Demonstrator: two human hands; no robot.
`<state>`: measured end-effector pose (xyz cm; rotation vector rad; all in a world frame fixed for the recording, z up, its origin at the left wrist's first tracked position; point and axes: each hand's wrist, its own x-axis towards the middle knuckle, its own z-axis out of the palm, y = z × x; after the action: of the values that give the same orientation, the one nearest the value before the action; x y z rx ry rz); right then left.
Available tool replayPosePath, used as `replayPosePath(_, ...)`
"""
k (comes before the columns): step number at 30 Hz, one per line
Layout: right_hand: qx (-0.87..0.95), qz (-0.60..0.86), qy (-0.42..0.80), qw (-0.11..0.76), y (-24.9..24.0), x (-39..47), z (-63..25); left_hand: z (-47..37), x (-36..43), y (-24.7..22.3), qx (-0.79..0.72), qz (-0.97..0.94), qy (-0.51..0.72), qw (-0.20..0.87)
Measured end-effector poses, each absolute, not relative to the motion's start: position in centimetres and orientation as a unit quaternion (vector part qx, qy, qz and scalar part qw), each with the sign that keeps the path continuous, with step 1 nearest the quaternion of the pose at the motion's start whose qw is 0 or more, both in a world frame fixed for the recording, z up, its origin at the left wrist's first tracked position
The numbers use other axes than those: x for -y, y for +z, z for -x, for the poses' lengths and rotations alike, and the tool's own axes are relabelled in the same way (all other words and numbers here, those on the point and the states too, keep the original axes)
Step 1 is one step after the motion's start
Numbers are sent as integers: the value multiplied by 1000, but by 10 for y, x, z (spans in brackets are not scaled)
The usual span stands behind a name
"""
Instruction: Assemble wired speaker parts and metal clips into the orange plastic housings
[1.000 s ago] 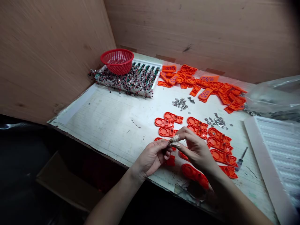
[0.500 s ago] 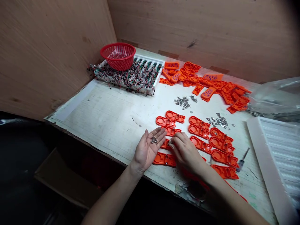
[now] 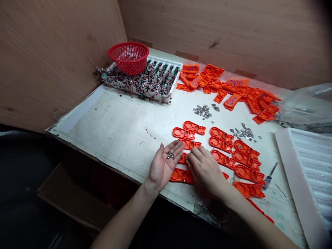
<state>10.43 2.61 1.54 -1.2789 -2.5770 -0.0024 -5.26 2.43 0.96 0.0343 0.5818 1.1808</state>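
Palm up, my left hand (image 3: pixel 163 166) has its fingers stretched out, with several small metal pieces (image 3: pixel 170 155) lying on it. My right hand (image 3: pixel 204 167) is beside it, fingers pinched over an orange shell (image 3: pixel 183 158); whatever is between the fingertips is hidden. Rows of orange shells lie around the hands, such as one nearer the table edge (image 3: pixel 178 175) and one farther back (image 3: pixel 220 144). Two scattered piles of small metal parts, one at the middle (image 3: pixel 202 111) and one to the right (image 3: pixel 243 132), lie behind the rows.
A red basket (image 3: pixel 129 58) rests on a white tray of wired parts (image 3: pixel 153 84) at the back left. More orange shells (image 3: pixel 241 92) are heaped along the back. At right are a screwdriver (image 3: pixel 270 176), a white foam tray (image 3: pixel 293 173) and a clear plastic bag (image 3: pixel 308 103).
The view has shifted slightly. My right hand has turned a little over the same shell, its fingers still pinched. My left hand keeps its place with the metal pieces.
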Motion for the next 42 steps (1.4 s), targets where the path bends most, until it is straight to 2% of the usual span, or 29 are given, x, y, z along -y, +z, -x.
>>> replayPosePath(4, 896, 419, -30, 147, 11, -20, -99, 52, -24, 9, -272, -16, 547, 792)
replayPosePath(10, 873, 450, -9, 190, 4, -10, -98, 52, -24, 10, -283, -24, 548, 787)
replayPosePath(16, 906, 397, -64, 133, 16, 4, -95, 50, -24, 11, -292, -23, 545, 785)
replayPosePath(19, 901, 415, -55, 114, 27, 4, -95, 51, -24, 11, -293, -28, 543, 786)
replayPosePath(21, 884, 446, -7, 141, 35, -3, -96, 53, -24, 13, -293, -28, 538, 790)
replayPosePath(26, 790, 442, 248, 344, 45, -30, -86, 58, -25, 25, -282, -44, 523, 803)
replayPosePath(30, 747, 415, 335, 397, 45, -40, -76, 57, -24, 36, -271, -57, 521, 807)
replayPosePath(33, 752, 422, 309, 401, 46, -41, -82, 56, -25, 39, -227, -49, 536, 812)
replayPosePath(42, 867, 382, 123, 295, 47, -44, -107, 49, -25, 41, -209, 8, 484, 850)
